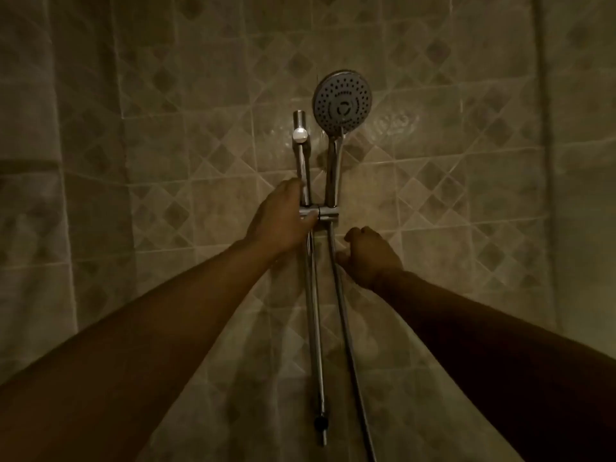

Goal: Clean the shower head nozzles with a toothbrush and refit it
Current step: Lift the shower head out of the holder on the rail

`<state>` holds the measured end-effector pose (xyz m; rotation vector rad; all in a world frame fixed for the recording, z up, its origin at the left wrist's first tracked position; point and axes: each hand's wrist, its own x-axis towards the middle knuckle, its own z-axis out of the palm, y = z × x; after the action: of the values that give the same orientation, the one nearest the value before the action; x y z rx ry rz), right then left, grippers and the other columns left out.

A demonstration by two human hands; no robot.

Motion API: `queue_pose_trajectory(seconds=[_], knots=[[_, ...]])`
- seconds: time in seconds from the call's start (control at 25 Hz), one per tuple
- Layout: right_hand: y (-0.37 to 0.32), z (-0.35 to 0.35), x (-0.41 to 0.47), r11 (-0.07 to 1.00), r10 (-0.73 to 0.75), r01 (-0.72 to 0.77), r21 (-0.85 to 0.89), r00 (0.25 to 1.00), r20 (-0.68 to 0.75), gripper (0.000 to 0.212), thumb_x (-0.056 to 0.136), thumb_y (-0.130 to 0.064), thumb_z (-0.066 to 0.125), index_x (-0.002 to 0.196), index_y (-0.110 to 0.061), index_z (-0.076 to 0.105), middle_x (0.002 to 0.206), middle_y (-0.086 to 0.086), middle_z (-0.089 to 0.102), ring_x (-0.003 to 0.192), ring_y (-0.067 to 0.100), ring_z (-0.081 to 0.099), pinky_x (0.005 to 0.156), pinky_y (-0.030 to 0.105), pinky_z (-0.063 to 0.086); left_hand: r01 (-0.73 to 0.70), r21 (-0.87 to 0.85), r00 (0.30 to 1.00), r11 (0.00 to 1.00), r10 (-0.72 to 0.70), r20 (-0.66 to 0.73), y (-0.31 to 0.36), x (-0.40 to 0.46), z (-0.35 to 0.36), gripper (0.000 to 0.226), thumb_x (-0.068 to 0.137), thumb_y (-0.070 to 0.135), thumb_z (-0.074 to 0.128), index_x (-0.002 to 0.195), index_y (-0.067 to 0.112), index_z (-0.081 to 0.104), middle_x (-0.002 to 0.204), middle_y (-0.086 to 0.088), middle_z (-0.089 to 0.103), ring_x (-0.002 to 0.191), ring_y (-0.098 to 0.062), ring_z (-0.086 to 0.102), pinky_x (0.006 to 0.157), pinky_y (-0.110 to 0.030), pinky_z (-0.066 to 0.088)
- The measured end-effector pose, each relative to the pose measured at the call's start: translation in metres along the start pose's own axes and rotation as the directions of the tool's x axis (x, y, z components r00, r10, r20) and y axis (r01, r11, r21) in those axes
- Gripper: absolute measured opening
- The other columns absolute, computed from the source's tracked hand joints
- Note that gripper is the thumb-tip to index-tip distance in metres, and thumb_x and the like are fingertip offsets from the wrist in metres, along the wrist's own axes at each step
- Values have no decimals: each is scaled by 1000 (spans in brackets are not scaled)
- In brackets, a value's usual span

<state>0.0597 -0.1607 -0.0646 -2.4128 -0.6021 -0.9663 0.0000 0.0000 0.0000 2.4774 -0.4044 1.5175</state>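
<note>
Tiled wall (433, 181) behind, dim light, diamond pattern; curtain (30, 161) at far left. Rail (315, 321) fixed upright on wall, knob (299, 134) near top end, dark stop (320, 422) near bottom end. Bracket (325, 213) clamped on rail, partway up. Shower head (342, 101) seated in bracket, handle upright, round nozzle face turned toward camera, above both hands. Hose (346, 328) hanging from below bracket, running down just right of rail.

Left hand (280, 221) at bracket, left of rail; fingers curled round rail above bracket, thumb laid on left end of bracket; gripping rail and bracket. Right hand (370, 255) below bracket, right of hose; fingers curled loosely; thumb close to hose, contact not clear; nothing seen gripped. Both forearms bare, reaching up from lower corners.
</note>
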Motion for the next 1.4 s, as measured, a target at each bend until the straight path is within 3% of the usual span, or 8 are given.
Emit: queue_pose_trajectory(seconds=[0.16, 0.32, 0.44, 0.64, 0.8, 1.0, 1.2, 1.4], knots=[[2, 20, 21, 998, -5, 0, -58, 996, -88, 37, 95, -46, 52, 104, -11, 61, 101, 10, 64, 89, 26, 62, 67, 31, 41, 43, -112, 999, 993, -44, -3, 16, 29, 26, 55, 86, 32, 74, 132, 11, 53, 118, -9, 64, 104, -22, 62, 82, -28, 45], [11, 37, 36, 994, -63, 53, -93, 992, -109, 35, 95, -45, 51, 96, -13, 64, 92, 7, 67, 72, 22, 59, 61, 29, 39, 85, -137, 996, 987, -86, -3, 20, 50, 43, 54, 86, 31, 75, 131, 13, 51, 101, 5, 61, 77, -6, 60, 63, -14, 42], [14, 51, 45, 991, -101, 90, -94, 989, -111, 35, 94, -47, 51, 91, -14, 64, 88, 7, 67, 73, 24, 64, 61, 31, 45, 109, -172, 991, 979, -121, -58, 21, 61, 47, 59, 85, 33, 76, 133, 13, 49, 87, 9, 59, 67, 4, 53, 56, -6, 35], [19, 55, 55, 993, -117, 112, -42, 984, -137, 32, 93, -42, 53, 88, -12, 64, 87, 9, 67, 77, 27, 66, 61, 32, 45, 121, -138, 991, 983, -128, -38, 21, 77, 51, 45, 90, 30, 71, 127, 9, 54, 114, -7, 68, 99, -22, 66, 74, -24, 44], [25, 51, 61, 987, -158, 154, -35, 975, -160, 28, 92, -38, 53, 90, -11, 61, 91, 11, 68, 82, 30, 66, 63, 30, 40, 152, -163, 988, 975, -156, -12, 21, 83, 53, 43, 93, 29, 68, 127, 8, 52, 125, -12, 65, 112, -28, 62, 84, -29, 47], [29, 43, 64, 986, -168, 167, -19, 969, -181, 26, 93, -36, 53, 98, -11, 60, 97, 10, 65, 85, 29, 64, 66, 31, 42, 172, -189, 983, 967, -181, -29, 26, 91, 49, 40, 94, 29, 67, 126, 9, 52, 124, -10, 65, 111, -27, 62, 81, -28, 44], [34, 28, 76, 989, -145, 146, -13, 960, -241, 27, 95, -34, 51, 95, -9, 60, 96, 14, 65, 85, 33, 64, 66, 33, 42, 161, -250, 981, 955, -183, -67, 37, 106, 44, 38, 93, 30, 67, 121, 8, 51, 115, -8, 64, 103, -24, 63, 89, -42, 54], [49, 11, 71, 990, -142, 136, -40, 962, -233, 31, 92, -40, 54, 89, -10, 57, 89, 13, 65, 75, 29, 60, 60, 32, 37, 170, -271, 981, 947, -188, -45, 56, 111, 49, 36, 95, 26, 65, 121, 7, 50, 110, -4, 61, 98, -19, 59, 76, -26, 45]])
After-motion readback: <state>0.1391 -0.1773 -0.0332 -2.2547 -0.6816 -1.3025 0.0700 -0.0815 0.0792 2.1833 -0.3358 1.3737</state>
